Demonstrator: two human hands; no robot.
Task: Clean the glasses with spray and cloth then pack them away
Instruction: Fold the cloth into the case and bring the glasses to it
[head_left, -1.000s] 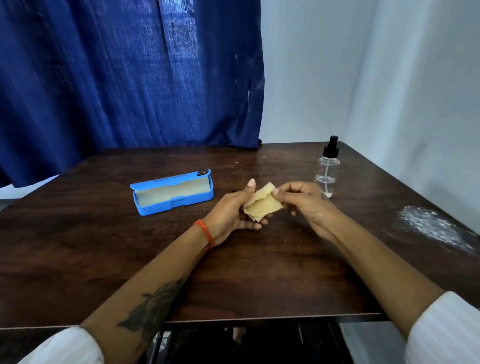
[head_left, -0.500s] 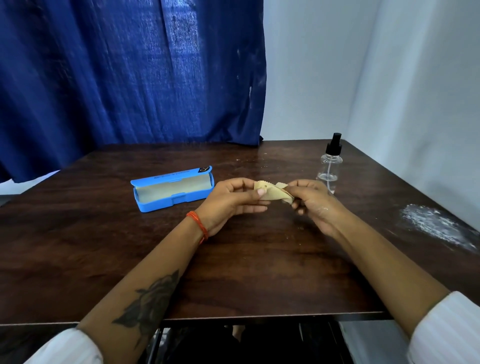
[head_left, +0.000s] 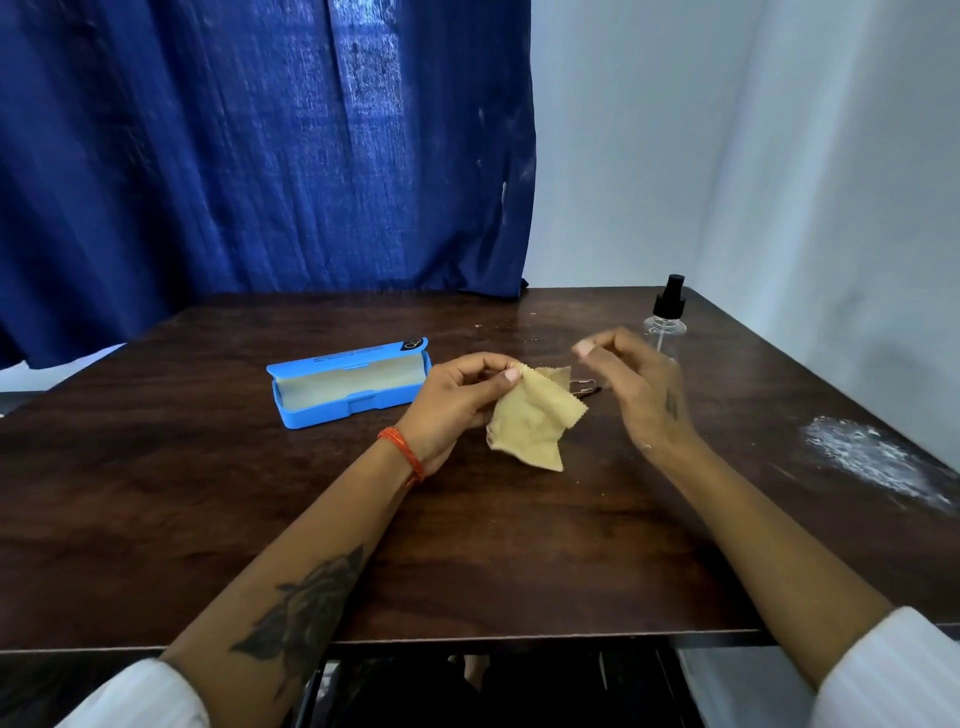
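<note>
The left hand (head_left: 457, 400) is pinching a tan cloth (head_left: 535, 415) by its upper edge, and the cloth is hanging down to the right of the palm, over the dark table (head_left: 519, 545). The right hand (head_left: 636, 384) is hovering just right of the cloth, fingers loosely curled and holding nothing. A bit of the glasses (head_left: 584, 387) is peeking out behind the cloth, between both hands. The open blue case (head_left: 348, 384) is lying left of the left hand, and the spray bottle (head_left: 666, 322) is standing behind the right hand.

Tan cloth (head_left: 532, 415) in left hand (head_left: 457, 400) — case (head_left: 348, 382) open
</note>
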